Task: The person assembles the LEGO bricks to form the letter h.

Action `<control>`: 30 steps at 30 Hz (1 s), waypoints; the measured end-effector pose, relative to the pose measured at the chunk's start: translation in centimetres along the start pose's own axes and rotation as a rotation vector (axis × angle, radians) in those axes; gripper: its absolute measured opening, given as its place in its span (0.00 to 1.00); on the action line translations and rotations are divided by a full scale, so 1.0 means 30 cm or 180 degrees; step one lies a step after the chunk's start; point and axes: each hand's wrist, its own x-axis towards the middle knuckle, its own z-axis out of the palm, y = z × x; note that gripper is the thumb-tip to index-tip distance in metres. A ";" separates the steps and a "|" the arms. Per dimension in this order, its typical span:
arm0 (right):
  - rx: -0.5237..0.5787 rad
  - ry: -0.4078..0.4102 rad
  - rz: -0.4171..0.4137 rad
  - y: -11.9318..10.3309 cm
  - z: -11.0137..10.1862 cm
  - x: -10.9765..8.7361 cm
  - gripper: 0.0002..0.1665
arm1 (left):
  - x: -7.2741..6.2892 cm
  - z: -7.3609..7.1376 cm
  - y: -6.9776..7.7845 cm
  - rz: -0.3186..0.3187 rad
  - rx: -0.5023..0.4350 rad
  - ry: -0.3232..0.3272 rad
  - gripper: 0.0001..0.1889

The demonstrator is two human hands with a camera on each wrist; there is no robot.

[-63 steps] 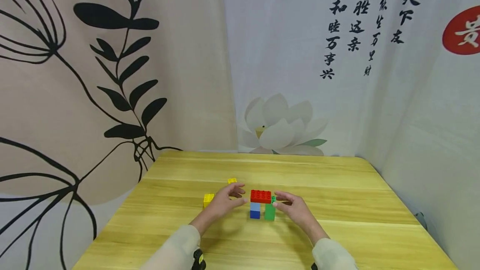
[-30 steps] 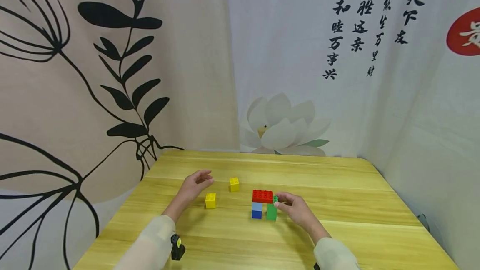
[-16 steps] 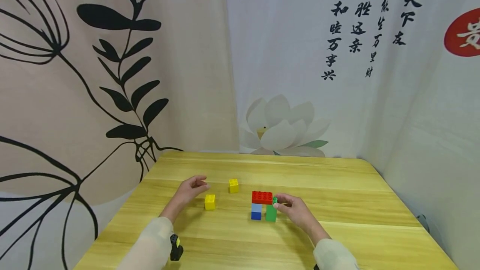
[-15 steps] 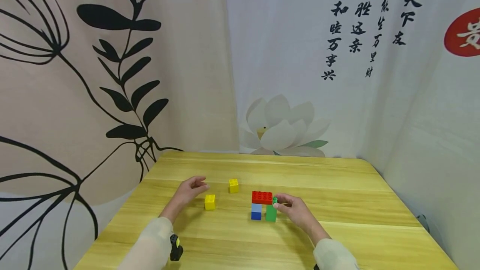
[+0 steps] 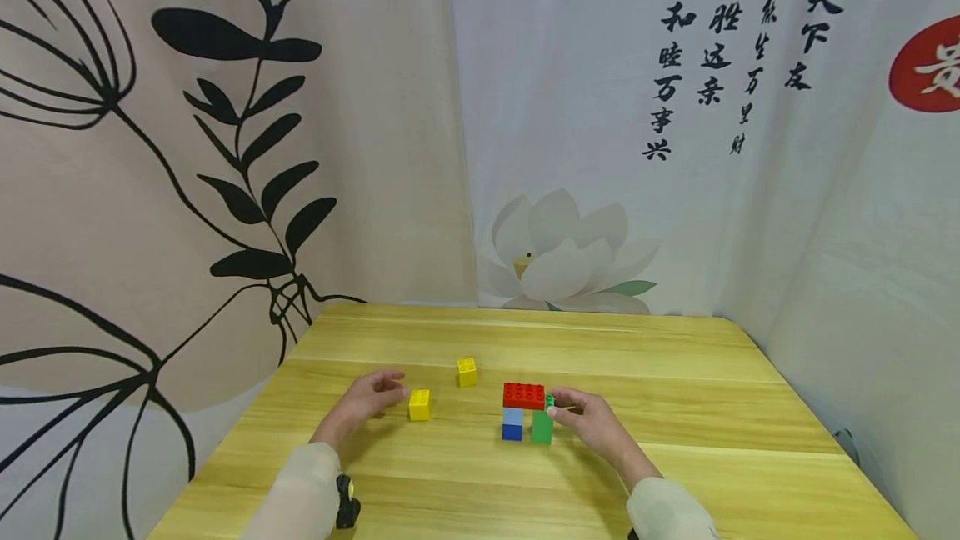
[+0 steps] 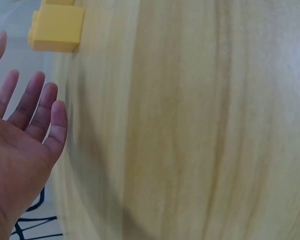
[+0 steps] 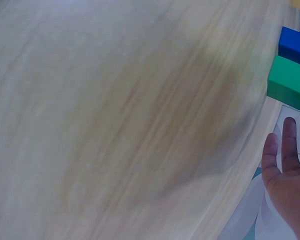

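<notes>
My left hand (image 5: 367,402) hovers just left of a yellow brick (image 5: 419,405), its fingertips close to the brick's side. In the left wrist view its palm shows with loosely spread fingers and nothing held, near the same yellow brick (image 6: 59,26). My right hand (image 5: 596,423) has its thumb and index finger either side of the green brick (image 5: 542,427) at the right of a small bridge. The other fingers extend below the green brick in the right wrist view. A red brick (image 5: 523,395) spans the top, with a light blue brick (image 5: 512,416) over a dark blue brick (image 5: 512,432) under its left end.
A second yellow brick (image 5: 467,372) stands farther back on the wooden table (image 5: 480,490). A printed curtain (image 5: 390,123) hangs right behind the table's far edge.
My left hand has moved from the bridge out to the left, then down beside the nearer yellow brick. My right hand has drawn in slightly at the green brick; the bridge stands where it was.
</notes>
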 end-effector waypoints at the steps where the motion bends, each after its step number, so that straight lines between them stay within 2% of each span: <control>1: -0.0007 0.0001 -0.0003 0.001 0.000 0.000 0.27 | 0.001 0.002 -0.003 0.0001 -0.0003 -0.0044 0.27; 6: -0.0026 0.0004 -0.0014 0.002 0.000 0.000 0.27 | 0.010 0.013 -0.014 0.0036 0.0029 -0.0237 0.30; 17: -0.0014 -0.0062 -0.0029 0.000 0.000 -0.001 0.29 | 0.016 0.025 -0.023 -0.0036 0.0184 -0.0223 0.27; 30: -0.0011 -0.0020 0.0002 0.002 0.000 0.003 0.29 | 0.024 0.033 -0.026 0.0056 0.0228 -0.0274 0.25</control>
